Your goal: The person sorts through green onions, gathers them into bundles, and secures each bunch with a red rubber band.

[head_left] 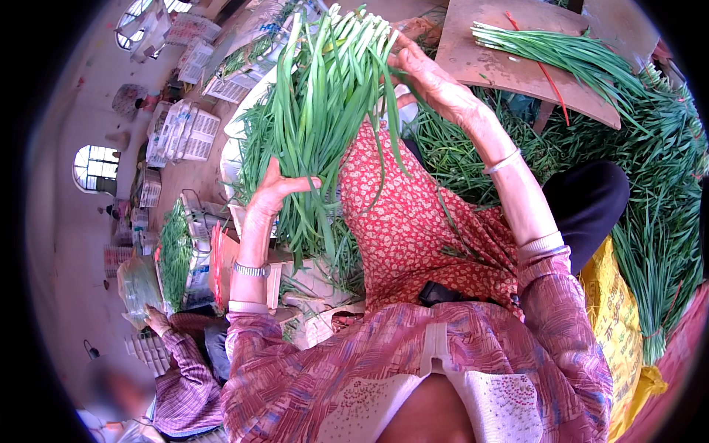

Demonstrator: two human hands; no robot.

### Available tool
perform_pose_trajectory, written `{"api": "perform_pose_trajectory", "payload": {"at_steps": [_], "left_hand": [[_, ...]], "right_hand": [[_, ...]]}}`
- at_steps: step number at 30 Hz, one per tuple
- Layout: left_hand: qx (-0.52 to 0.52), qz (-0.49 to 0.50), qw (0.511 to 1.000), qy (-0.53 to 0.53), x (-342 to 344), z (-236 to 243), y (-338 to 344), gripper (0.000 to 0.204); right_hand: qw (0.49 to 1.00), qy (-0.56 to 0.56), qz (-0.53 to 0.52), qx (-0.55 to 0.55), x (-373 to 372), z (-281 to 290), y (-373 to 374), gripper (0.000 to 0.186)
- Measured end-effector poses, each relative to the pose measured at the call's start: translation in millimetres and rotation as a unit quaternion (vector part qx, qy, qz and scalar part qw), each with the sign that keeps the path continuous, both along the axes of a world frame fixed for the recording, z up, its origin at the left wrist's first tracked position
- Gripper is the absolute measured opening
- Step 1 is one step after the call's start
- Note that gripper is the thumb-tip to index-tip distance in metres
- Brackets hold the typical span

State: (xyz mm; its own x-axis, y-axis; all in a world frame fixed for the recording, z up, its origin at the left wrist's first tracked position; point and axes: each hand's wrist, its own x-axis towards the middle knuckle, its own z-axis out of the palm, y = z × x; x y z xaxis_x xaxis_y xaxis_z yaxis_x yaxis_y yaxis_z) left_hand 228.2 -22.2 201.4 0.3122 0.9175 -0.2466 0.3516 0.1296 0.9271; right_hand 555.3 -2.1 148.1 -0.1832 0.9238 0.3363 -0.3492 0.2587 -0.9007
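A thick bunch of garlic chives lies in front of me, white stem ends away from me and green leaves trailing toward me. My left hand grips its leafy left side. The thumb lies across the leaves, and the other fingers are hidden behind them. At the stem end, my right hand has its fingers stretched out along the bunch's right side, touching it. Some loose leaves hang down over my red patterned apron.
A smaller chive bundle lies with a red tie on a brown board at the far right. Heaped chives fill the right side, beside a yellow sack. A co-worker's hand touches a plastic-wrapped bundle at left.
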Motion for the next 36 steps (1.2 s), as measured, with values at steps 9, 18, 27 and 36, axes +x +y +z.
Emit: {"api": "perform_pose_trajectory", "payload": {"at_steps": [9,18,27,36], "left_hand": [[0.027,-0.042,0.998,0.048,-21.4,-36.1,23.8,0.100],[0.146,-0.149,0.968,0.140,-15.0,-64.5,24.9,0.095],[0.297,-0.087,0.927,0.212,-27.6,-93.5,24.8,0.089],[0.348,-0.053,0.899,0.261,9.4,-78.8,0.4,0.099]], "right_hand": [[0.964,-0.249,0.012,-0.096,-0.7,-23.4,-14.7,0.051],[0.656,-0.637,-0.311,0.259,176.6,-51.6,-18.7,0.031],[0.730,-0.608,-0.248,0.187,97.3,-2.8,-80.9,0.055],[0.721,-0.559,-0.365,0.186,-1.2,-8.8,-48.7,0.048]]}}
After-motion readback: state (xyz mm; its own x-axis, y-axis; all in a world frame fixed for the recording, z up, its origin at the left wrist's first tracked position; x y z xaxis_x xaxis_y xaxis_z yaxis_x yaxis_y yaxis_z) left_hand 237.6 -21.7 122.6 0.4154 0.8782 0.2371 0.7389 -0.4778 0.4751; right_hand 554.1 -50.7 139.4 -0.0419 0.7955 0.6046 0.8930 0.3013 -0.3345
